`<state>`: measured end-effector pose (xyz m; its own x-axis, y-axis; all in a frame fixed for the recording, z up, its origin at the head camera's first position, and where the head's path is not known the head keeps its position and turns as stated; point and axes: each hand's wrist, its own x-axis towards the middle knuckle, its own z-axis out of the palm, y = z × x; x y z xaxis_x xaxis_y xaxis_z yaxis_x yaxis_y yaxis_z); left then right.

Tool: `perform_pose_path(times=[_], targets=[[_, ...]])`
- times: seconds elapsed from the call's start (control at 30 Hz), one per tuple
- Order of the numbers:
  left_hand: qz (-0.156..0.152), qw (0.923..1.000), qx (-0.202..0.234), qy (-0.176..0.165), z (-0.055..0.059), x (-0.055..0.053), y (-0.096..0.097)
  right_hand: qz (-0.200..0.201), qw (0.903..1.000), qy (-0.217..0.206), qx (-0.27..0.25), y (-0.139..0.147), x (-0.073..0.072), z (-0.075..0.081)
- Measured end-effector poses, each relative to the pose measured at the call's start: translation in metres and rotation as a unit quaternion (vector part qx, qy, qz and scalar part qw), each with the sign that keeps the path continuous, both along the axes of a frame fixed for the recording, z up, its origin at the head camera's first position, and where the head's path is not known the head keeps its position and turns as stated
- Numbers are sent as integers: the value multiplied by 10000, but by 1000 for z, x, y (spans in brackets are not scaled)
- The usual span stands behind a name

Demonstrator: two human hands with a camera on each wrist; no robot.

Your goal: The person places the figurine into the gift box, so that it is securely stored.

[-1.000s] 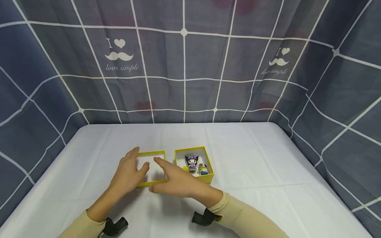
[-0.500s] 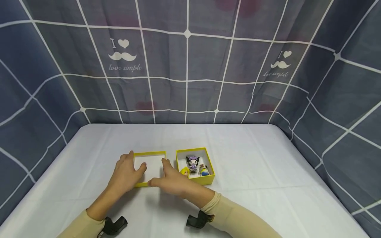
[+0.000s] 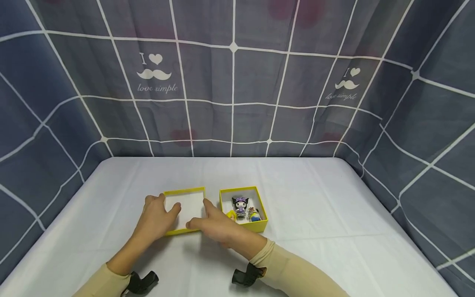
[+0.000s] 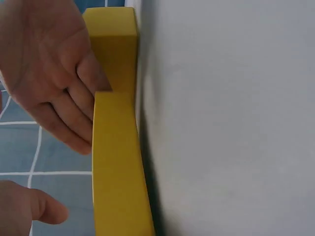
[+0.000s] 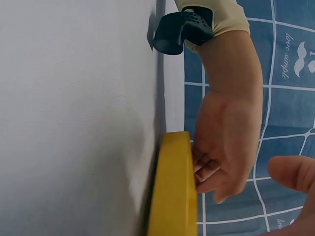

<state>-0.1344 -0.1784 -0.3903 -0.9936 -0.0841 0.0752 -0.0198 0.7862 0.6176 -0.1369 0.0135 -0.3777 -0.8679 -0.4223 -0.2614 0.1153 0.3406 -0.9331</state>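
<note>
A shallow yellow-rimmed box lid (image 3: 183, 190), white inside, lies open side up on the white table. My left hand (image 3: 152, 216) rests along its left side, fingers extended and thumb spread over the lid. At the right side is my right hand (image 3: 219, 227), fingers reaching along the outer wall and thumb above the front rim. Both wrist views show the yellow walls (image 4: 118, 162) close up, with the thumbs held apart from them. The opposite hand (image 5: 226, 137) appears in the right wrist view with its fingertips at the lid, partly hidden behind it.
Just right of the lid stands a yellow box (image 3: 256, 227). Inside it are a black-and-purple figurine (image 3: 240, 206), a yellow-haired one (image 3: 231, 215) and a blue-and-white one (image 3: 254, 215). A dark grid-patterned curtain (image 3: 208, 119) encloses the table's back and sides.
My right hand has come left and down to the lid's right side, uncovering the yellow-haired figurine. My left hand has lowered slightly. The lid has shifted left and turned a little.
</note>
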Motion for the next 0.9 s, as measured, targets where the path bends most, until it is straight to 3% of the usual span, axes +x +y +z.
perform_pose_path(times=[0.17,0.33,0.5,0.6,0.73,0.9], targets=[[203,9991,368,69,15,2,1,-38,9970,280,-715,0,-6,3],[213,9978,613,129,28,5,5,137,9853,321,-1672,5,-12,8],[193,9957,863,278,39,4,13,-73,9872,347,-1553,17,-17,19],[189,9922,1078,598,45,2,19,-124,9875,403,-1518,25,-19,26],[165,9836,1405,1117,51,-1,28,-156,9853,578,-1602,34,-21,32],[170,9715,1808,1525,55,-2,40,-144,9807,750,-1800,46,-22,34]])
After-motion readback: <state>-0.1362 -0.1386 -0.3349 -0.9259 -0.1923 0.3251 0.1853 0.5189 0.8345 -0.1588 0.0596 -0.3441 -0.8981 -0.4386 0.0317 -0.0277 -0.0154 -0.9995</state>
